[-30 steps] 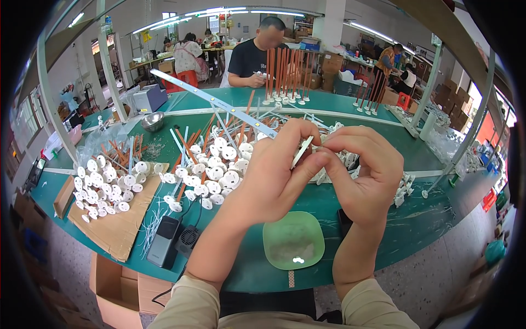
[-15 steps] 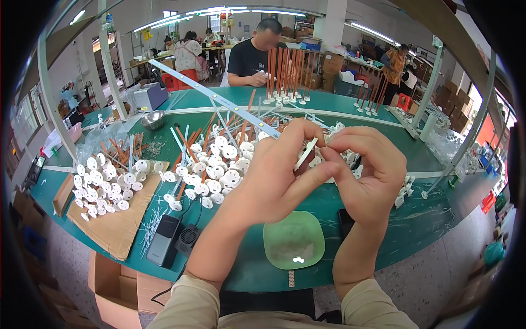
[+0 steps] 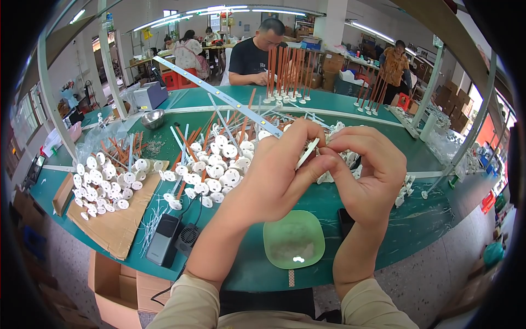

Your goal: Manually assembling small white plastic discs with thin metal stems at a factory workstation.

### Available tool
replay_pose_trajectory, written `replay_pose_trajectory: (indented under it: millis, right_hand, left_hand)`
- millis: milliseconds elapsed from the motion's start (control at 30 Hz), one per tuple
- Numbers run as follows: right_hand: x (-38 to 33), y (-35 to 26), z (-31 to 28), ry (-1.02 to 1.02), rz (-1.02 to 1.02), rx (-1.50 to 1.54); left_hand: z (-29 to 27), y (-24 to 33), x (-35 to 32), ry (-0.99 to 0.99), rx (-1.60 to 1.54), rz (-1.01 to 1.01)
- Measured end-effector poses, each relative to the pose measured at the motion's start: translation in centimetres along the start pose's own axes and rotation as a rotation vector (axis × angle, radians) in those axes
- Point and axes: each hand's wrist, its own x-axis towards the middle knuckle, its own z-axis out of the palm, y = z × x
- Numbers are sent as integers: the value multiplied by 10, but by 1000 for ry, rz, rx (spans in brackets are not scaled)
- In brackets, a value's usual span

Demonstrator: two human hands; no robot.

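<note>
My left hand (image 3: 279, 175) is closed on an LED strip with a round white end cap. The pale strip (image 3: 219, 94) slants from that hand to the upper left, dotted with small yellowish LEDs. Its cap (image 3: 308, 152) shows edge-on between thumb and index finger. My right hand (image 3: 370, 170) pinches beside the cap, fingertips meeting the left thumb; what sits in that pinch is too small or hidden to make out. Beyond my hands lies a heap of similar strips with white round caps (image 3: 215, 170). Below them stands a light green square bowl (image 3: 294, 241) holding small white bits.
More capped strips (image 3: 101, 183) lie on cardboard (image 3: 118, 230) at left. A dark grey power bank (image 3: 163, 241) and small fan (image 3: 189, 236) are near the front edge. A metal bowl (image 3: 153, 119) sits at back left. Across the table a person (image 3: 255, 60) works behind upright brown rods (image 3: 287, 74).
The strip's far end has shifted slightly right, and my left thumb has drawn in closer to the cap. My right hand stays about where it was.
</note>
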Motion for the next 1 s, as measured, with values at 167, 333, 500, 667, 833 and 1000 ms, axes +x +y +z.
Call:
replay_pose_trajectory:
  millis: [167, 333, 500, 667, 833, 1000]
  right_hand:
    - [0, 2, 1, -4, 10, -1]
    - [1, 0, 2, -5, 14, 8]
    - [2, 1, 1, 42, -6, 7]
    - [0, 1, 0, 83, -28, -13]
    - [7, -10, 15, 1, -249, -174]
    - [3, -5, 0, -70, -364, -310]
  left_hand:
    - [1, -3, 0, 2, 6, 7]
    - [-1, -2, 0, -9, 20, -5]
    - [3, -1, 1, 8, 14, 39]
    - [3, -3, -2, -11, -54, 3]
    - [-7, 3, -6, 6, -189, -68]
    - [-13, 17, 3, -210, -244, -136]
